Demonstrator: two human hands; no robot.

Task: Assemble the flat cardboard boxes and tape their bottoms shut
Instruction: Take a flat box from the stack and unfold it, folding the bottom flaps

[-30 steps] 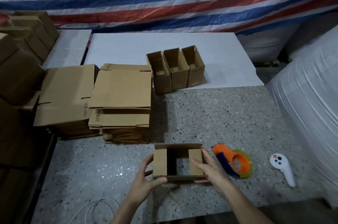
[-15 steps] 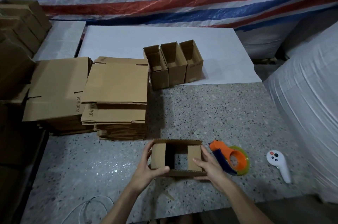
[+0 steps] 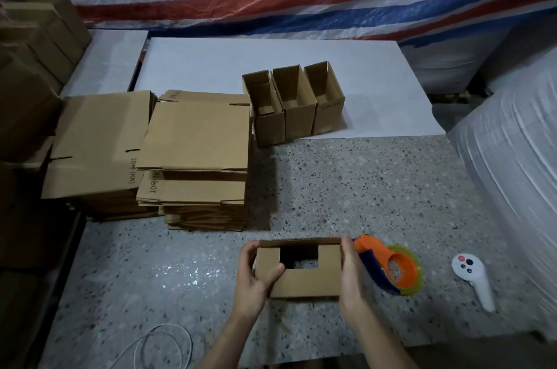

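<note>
A small cardboard box [image 3: 304, 282] stands on the speckled table [image 3: 361, 188] near me, its end facing up with two side flaps and the near long flap folded in and a dark gap left at the far side. My left hand [image 3: 256, 275] grips its left end, thumb pressing on the folded flap. My right hand [image 3: 351, 272] holds its right end with the fingers along the side. An orange and blue tape dispenser [image 3: 388, 267] lies just right of my right hand. Two stacks of flat cardboard boxes [image 3: 193, 139] sit at the left.
Three assembled open boxes [image 3: 294, 103] stand in a row on a white board [image 3: 211, 67]. A white controller [image 3: 474, 278] lies at the right, a white cable [image 3: 162, 347] at the near left edge. More boxes are piled far left; white wrapped bales stand right.
The near long flap has been folded over the side flaps, covering most of the opening. My hands have shifted to the box's two ends. The camera has tilted slightly.
</note>
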